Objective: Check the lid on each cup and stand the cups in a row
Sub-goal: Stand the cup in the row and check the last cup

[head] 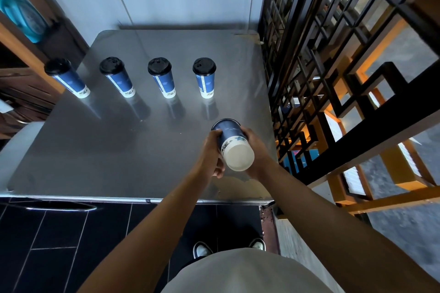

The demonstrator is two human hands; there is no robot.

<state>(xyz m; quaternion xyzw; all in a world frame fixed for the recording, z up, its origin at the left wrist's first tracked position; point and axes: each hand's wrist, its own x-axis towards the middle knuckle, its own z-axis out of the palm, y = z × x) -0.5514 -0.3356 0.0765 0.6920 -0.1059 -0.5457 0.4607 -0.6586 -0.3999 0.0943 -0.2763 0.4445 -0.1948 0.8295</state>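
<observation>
Near the tabletop's [152,164] right edge, both hands, left [212,156] and right [258,150], clasp the fifth cup [234,143] tilted, base toward the person, lid end facing the row.

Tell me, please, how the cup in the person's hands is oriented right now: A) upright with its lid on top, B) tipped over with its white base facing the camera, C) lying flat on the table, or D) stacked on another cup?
B: the held cup is gripped between the left hand and right hand, its white base toward the camera.
</observation>
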